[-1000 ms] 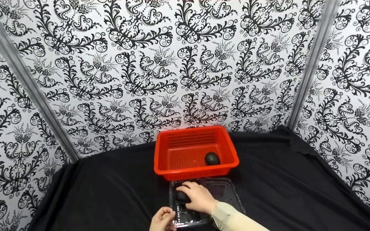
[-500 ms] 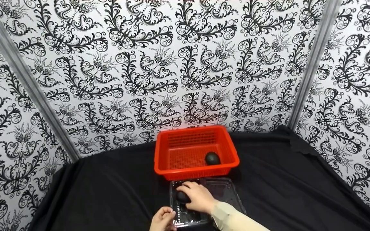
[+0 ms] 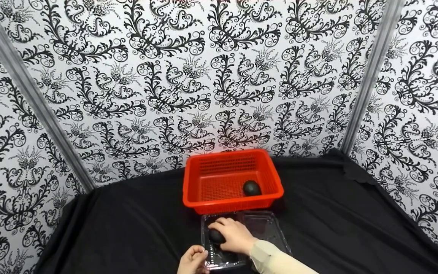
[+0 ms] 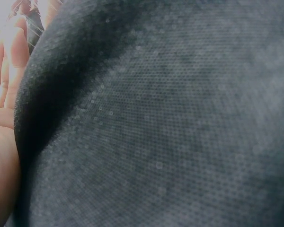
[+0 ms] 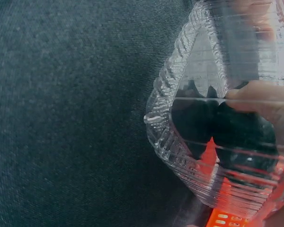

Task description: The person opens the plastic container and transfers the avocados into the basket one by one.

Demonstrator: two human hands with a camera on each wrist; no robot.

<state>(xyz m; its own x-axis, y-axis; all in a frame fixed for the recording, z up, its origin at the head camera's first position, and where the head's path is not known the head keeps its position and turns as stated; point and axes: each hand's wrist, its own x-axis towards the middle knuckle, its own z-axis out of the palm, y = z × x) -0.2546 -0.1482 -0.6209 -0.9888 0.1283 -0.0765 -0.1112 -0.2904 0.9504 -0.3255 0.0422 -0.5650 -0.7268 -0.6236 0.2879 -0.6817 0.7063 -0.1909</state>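
Note:
In the head view a clear plastic container (image 3: 224, 260) lies on the black cloth, its open lid (image 3: 266, 228) spread to the right. My right hand (image 3: 235, 235) reaches into the left half and grips a dark avocado (image 3: 216, 236), fingers over its top. Through the clear wall in the right wrist view, the thumb lies against the dark avocado (image 5: 246, 132). My left hand (image 3: 193, 260) pinches the container's near left corner between thumb and curled fingers. Cloth fills most of the left wrist view, with the left hand's fingers (image 4: 12, 52) at its left edge.
Right behind the container stands a red plastic basket (image 3: 231, 207) with perforated sides. One more dark avocado (image 3: 251, 188) lies in its front right part. Black cloth (image 3: 135, 228) covers the table, and patterned panels (image 3: 219, 76) rise behind and at both sides.
My right hand and the avocado in it have shifted very slightly toward me inside the container. The left hand, basket and other avocado stay as they were.

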